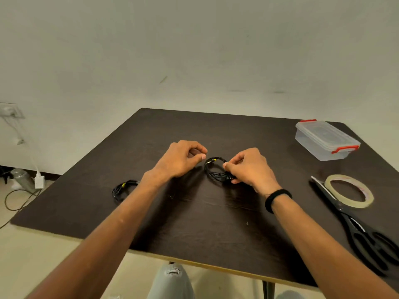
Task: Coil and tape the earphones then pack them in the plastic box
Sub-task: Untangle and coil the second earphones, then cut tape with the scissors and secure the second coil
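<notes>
A coil of black earphones [212, 168] with a yellow-tipped plug lies at the middle of the dark table [194, 223]. My right hand [248, 167] pinches the coil's right side, fingers curled around the wire. Just left of the coil, my left hand [183, 158] hovers with fingers curled, thumb and forefinger close together; I cannot tell whether it touches the wire. A second black earphone bundle [123, 188] lies at the left, partly behind my left forearm. The clear plastic box [323, 140], lid on with red clips, stands at the far right.
A roll of clear tape [349, 190] lies flat at the right, with black scissors [356, 227] beside it running toward the near right edge. Off the table's left side are a wall socket, hanging cables and a bottle on the floor.
</notes>
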